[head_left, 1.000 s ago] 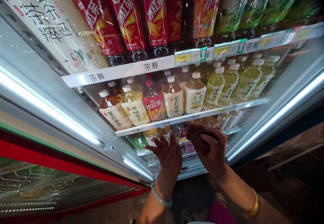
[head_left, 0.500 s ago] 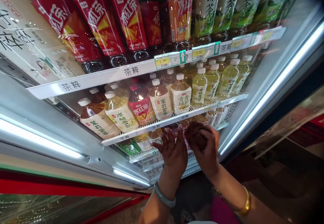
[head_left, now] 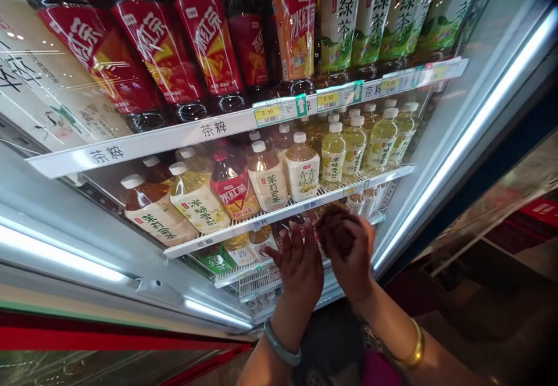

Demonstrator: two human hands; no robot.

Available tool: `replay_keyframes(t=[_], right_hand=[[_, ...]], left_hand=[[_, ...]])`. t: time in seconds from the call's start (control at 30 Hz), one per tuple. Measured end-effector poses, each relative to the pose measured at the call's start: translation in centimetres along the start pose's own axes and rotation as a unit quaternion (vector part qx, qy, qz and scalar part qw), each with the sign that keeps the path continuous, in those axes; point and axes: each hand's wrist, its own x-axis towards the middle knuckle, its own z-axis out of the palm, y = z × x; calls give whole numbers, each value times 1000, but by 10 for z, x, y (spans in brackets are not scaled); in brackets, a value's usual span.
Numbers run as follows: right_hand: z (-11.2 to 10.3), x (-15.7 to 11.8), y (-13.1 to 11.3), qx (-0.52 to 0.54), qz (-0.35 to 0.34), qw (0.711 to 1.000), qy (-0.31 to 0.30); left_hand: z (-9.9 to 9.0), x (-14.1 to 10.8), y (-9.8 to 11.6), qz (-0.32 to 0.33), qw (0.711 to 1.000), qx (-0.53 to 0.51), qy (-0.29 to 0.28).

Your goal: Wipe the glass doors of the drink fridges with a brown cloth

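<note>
My right hand (head_left: 352, 258) is closed round a crumpled dark brown cloth (head_left: 335, 223), bunched up in front of the lower shelves. Beside it, to the left, my left hand (head_left: 300, 267) is raised with its fingers spread and nothing in it. A pale grey-green bangle (head_left: 281, 344) circles the left wrist, a gold bangle (head_left: 416, 345) the right forearm. Past my fingertips runs the white edge of the middle shelf (head_left: 288, 211). Just above that edge stand a white-capped bottle of jasmine tea (head_left: 268, 179) and a green tea bottle (head_left: 302, 171).
On the top shelf (head_left: 174, 127) stand several large red-labelled iced tea bottles (head_left: 209, 43) and green tea bottles (head_left: 337, 25). Lit strips (head_left: 462, 136) run down both sides of the cooler. A red-edged panel (head_left: 87, 333) lies at lower left. More bottles fill the lower shelf (head_left: 231, 275).
The view has shifted slightly, so the shelves and bottles sit a little farther left. My left hand stays spread and my right hand keeps hold of the brown cloth.
</note>
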Motion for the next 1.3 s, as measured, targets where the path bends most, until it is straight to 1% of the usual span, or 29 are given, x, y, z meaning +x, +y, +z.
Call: replay_keyframes(t=[0.03,0.1,0.17,0.27,0.33,0.37,0.43,0.47,0.53,0.6,0.67,0.73,0.77,0.83,0.9,0.97,1.03,1.1,1.13,1.2,1.23,1.3], right_hand=[[1,-1,-5,2,-21,1000,-22],[0,7,-8,1,-59,997,-42],[-7,21,1,-6,-74,997,-33],[-19,34,26,-21,-58,998,6],[-24,28,39,-28,-27,999,30],[-24,22,42,-31,-11,999,34],[-22,11,39,-28,9,999,14],[-21,9,36,-23,6,1000,-4],[-21,14,30,-8,-25,999,-34],[-25,32,33,3,-75,996,-45],[-34,52,46,6,-110,993,-39],[-44,65,66,13,-124,992,-33],[-48,66,76,17,-126,991,-32],[-54,61,91,23,-119,992,-37],[-56,52,96,29,-107,993,-52],[-58,50,96,32,-106,992,-66],[-62,61,98,35,-129,989,-64],[-70,79,110,35,-145,987,-51],[-75,87,120,37,-140,988,-43],[-85,95,142,46,-106,993,-29],[-89,94,152,53,-83,995,-24],[-94,81,166,59,-47,997,-23]], left_hand=[[2,0,2,-1,1000,-7,3],[5,0,4,-10,1000,-14,3],[6,1,6,-19,1000,-8,-1],[8,1,9,-26,1000,9,-6],[10,2,14,-27,1000,10,-3],[12,3,17,-23,1000,7,-3],[16,5,25,-6,1000,-4,-4],[19,8,29,4,1000,-10,-5],[23,13,37,16,1000,-17,0],[27,20,45,13,1000,-8,10],[30,27,53,3,1000,10,9],[33,32,62,-2,1000,25,2],[35,34,66,-1,1000,30,0],[42,35,75,5,999,37,1],[50,35,85,7,999,42,2],[58,35,95,-2,999,54,1],[65,38,104,-15,997,76,-2],[70,43,114,-26,995,101,-6],[73,46,119,-26,993,111,-10],[78,52,129,-17,992,123,-14],[82,54,134,-7,992,125,-16],[89,57,145,15,992,122,-22]])
